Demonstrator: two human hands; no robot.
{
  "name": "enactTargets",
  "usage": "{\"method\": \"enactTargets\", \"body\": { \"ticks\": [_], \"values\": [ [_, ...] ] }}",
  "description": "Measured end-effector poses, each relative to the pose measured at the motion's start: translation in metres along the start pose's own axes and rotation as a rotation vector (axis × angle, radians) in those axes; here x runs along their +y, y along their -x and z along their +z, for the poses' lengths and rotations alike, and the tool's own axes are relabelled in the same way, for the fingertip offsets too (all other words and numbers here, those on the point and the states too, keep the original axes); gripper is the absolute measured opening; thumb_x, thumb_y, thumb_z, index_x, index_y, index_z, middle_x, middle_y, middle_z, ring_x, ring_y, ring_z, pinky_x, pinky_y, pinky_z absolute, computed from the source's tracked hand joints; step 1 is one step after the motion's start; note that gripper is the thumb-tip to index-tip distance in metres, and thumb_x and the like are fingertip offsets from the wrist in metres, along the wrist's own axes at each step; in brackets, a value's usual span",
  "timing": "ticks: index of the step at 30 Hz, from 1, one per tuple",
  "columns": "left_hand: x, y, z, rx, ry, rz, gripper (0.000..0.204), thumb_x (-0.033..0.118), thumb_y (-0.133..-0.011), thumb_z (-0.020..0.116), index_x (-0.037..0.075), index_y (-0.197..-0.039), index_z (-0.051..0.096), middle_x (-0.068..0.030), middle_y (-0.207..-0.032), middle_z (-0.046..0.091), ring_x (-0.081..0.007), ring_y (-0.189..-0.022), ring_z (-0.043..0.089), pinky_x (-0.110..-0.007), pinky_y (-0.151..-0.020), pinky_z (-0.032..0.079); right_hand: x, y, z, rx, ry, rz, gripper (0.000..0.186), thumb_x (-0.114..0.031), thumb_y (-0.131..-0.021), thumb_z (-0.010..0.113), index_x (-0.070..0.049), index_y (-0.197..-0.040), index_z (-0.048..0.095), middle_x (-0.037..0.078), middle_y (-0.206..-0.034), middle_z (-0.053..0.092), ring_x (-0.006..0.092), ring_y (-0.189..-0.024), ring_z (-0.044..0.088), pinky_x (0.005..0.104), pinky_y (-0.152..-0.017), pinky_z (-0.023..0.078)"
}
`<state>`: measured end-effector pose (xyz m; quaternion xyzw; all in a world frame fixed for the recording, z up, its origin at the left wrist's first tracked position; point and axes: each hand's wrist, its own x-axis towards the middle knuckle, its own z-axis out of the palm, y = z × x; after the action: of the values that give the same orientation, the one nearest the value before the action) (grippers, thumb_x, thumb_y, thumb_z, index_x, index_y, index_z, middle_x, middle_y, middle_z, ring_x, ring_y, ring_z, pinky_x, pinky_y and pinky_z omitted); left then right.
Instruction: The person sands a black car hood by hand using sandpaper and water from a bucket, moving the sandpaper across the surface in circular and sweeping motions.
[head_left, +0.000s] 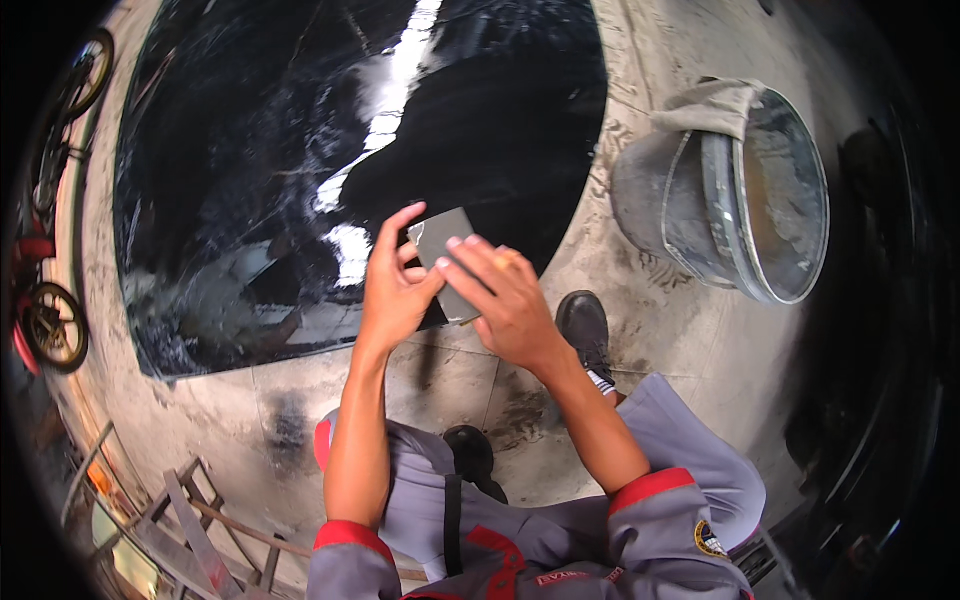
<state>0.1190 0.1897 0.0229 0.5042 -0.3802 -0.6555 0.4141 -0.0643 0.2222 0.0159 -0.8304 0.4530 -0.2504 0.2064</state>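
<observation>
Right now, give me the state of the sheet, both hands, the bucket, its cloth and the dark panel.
Gray sheet: held in both hands.
Left hand: gripping the sheet, index finger extended.
Right hand: fingers laid over the sheet.
Bucket: lidless, stained.
Cloth: draped over the bucket's rim.
Dark panel: glossy, smeared whitish.

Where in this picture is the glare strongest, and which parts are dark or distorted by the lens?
Head view: strongest glare is the white streak down the glossy black panel; head view: corners fall to black, and the lower wheel at the left rim looks narrowed; head view: right hand fairly sharp.
</observation>
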Motion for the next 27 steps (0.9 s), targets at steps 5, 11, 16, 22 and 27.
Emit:
{"method": "enactTargets", "body": {
  "ticks": [5,11,16,22,27],
  "values": [
    [0.004,-0.001,0.016,-0.019,0.047,-0.031,0.068,0.004,-0.100,0.059,0.006,-0.157,0.023,-0.0220,-0.130,0.065,-0.0190,-0.091,0.073,-0.029,-0.078,0.061,0.019,-0.009,-0.016,0.158,-0.250,0.076,0.064,0.014,-0.075,0.055,-0.002,-0.137,0.062,0.016,-0.137,0.063,0.0349,-0.121,0.062,0.0410,-0.100,0.050],
    [0.004,-0.008,0.004,0.164,-0.067,0.189,0.054,0.013,-0.104,0.058,0.003,-0.152,0.035,-0.0213,-0.139,0.062,-0.0228,-0.114,0.068,-0.033,-0.090,0.055,0.077,-0.020,-0.042,0.712,-0.096,0.326,0.056,0.017,-0.088,0.052,0.000,-0.141,0.059,0.022,-0.148,0.056,0.0394,-0.139,0.052,0.0445,-0.114,0.044],
    [0.000,-0.014,-0.012,0.420,-0.500,0.394,0.056,0.011,-0.099,0.063,0.000,-0.150,0.042,-0.0178,-0.151,0.053,-0.0295,-0.140,0.051,-0.041,-0.116,0.038,0.140,-0.033,-0.028,0.473,0.145,0.286,0.060,0.006,-0.075,0.065,-0.004,-0.134,0.064,0.021,-0.141,0.060,0.0390,-0.126,0.060,0.0463,-0.110,0.045],
    [-0.010,-0.042,-0.025,0.626,-1.319,0.402,0.068,0.031,-0.103,0.059,0.002,-0.159,0.032,-0.0222,-0.164,0.033,-0.0410,-0.154,0.026,-0.052,-0.125,0.018,0.119,-0.041,-0.032,0.487,-0.053,0.428,0.059,0.007,-0.085,0.061,-0.005,-0.142,0.057,0.019,-0.132,0.060,0.0369,-0.124,0.058,0.0447,-0.107,0.045],
    [0.019,-0.138,0.092,0.303,-1.358,0.721,0.068,0.030,-0.091,0.071,-0.003,-0.145,0.045,-0.0227,-0.150,0.049,-0.0401,-0.140,0.044,-0.047,-0.110,0.036,0.103,0.014,-0.030,0.811,-0.344,0.604,0.043,-0.009,-0.107,0.042,0.006,-0.146,0.050,0.020,-0.150,0.054,0.0317,-0.141,0.050,0.0399,-0.118,0.036]
  ]
}}
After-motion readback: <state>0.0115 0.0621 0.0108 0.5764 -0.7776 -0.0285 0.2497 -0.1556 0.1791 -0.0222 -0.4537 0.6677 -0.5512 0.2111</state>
